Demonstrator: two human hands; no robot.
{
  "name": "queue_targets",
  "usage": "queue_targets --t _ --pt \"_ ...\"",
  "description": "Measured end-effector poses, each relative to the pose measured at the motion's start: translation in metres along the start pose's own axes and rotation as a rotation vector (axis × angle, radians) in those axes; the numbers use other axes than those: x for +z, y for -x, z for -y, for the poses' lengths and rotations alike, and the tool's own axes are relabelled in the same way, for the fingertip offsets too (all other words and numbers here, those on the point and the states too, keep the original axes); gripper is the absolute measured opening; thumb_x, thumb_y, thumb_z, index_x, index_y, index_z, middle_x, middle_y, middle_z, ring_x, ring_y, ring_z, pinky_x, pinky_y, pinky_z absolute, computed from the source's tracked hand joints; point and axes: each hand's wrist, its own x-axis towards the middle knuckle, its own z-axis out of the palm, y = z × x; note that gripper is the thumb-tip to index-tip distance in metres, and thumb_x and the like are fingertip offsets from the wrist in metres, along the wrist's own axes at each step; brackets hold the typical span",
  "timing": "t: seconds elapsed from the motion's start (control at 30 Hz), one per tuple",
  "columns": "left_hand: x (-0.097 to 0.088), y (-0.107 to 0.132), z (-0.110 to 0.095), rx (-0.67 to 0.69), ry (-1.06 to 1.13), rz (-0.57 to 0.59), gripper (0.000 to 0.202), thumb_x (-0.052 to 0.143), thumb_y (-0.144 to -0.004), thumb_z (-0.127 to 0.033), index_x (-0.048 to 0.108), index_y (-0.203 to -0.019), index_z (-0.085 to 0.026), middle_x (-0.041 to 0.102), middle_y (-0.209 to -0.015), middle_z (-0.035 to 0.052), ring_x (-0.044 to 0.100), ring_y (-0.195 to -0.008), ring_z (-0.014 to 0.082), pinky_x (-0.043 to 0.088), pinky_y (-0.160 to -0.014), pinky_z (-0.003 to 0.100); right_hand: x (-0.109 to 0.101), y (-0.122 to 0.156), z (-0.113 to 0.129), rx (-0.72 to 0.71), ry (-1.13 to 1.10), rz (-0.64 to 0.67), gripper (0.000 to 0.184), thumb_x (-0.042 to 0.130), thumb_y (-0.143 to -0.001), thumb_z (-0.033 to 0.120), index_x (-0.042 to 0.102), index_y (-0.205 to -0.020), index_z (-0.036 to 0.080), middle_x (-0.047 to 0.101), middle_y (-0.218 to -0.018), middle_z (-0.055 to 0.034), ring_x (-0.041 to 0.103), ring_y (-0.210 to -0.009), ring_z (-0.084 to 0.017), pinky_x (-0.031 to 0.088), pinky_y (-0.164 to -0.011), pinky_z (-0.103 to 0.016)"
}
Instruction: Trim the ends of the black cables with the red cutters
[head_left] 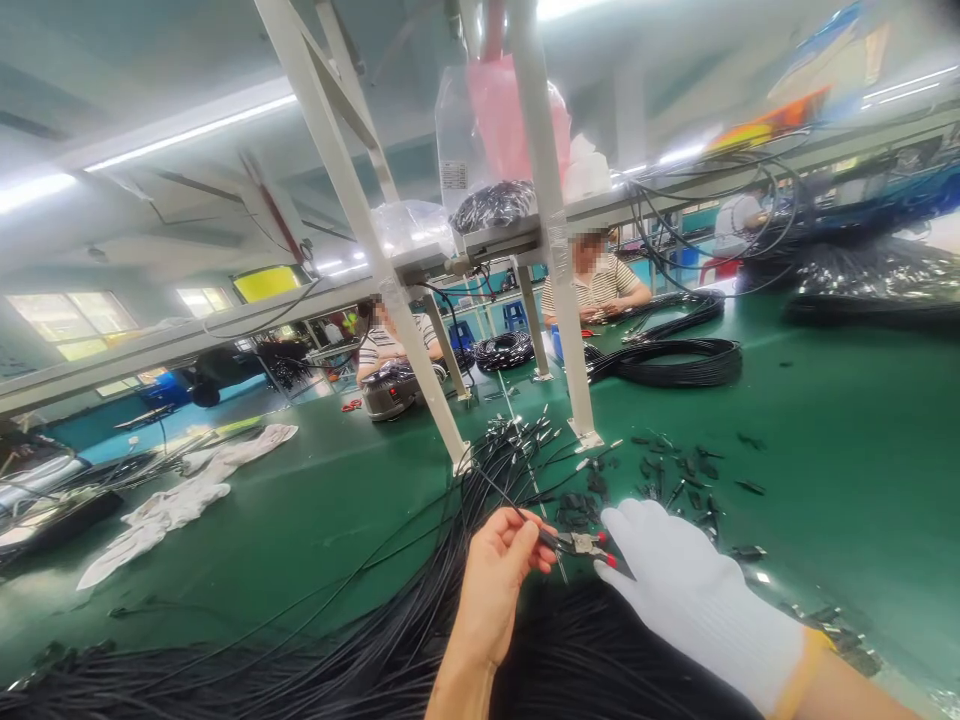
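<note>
Cable tip [550, 540] indistinct; right hand [675, 572] part-hides pliers [583, 543].

Pliers [583, 543]: small, bright metal head, red showing on both handles just behind it; rest of the handles hidden by my gloved right hand [675, 575]. Held clear of the worktop [832, 440], head pointing left toward the cable end. I cannot tell whether the jaws touch it.

Black cable [496, 489]: thin, pinched near its end between thumb and fingers of my bare left hand [504, 560]; a dark end piece protrudes toward the pliers. From the pinch I trace it up and left, toward the cable bundle [465, 540].

Bundle: many loose black strands, silvery tips at the far end, fanning across the near worktop.
</note>
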Motion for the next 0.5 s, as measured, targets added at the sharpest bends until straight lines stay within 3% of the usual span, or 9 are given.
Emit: queue_targets --t 0.2,0.5 --pt "0.0039 0.0009 0.0025 0.035 -0.059 -0.024 0.030 0.079 -0.074 -0.040 0.066 -0.078 -0.013 0.072 -0.080 0.0063 0.059 -0.062 0.0111 0.048 -0.061 0.024 0.0007 0.0039 0.0039 0.013 0.023 -0.083 0.015 0.064 -0.077 0.029 0.062 -0.087 0.019 0.067 -0.085 -0.0088 0.059 -0.076 -0.022 0.046 -0.070 -0.032" --pt "0.0058 0.0022 0.0055 0.114 -0.159 -0.004 0.020 0.070 -0.084 -0.034 0.069 -0.084 -0.014 0.070 -0.086 0.0049 0.060 -0.067 0.0111 0.049 -0.064 0.024 -0.0042 0.0030 0.0063 0.085 0.044 0.036 0.016 0.069 -0.076 0.032 0.057 -0.078 0.021 0.062 -0.077 -0.0053 0.055 -0.068 -0.020 0.037 -0.060 -0.031"
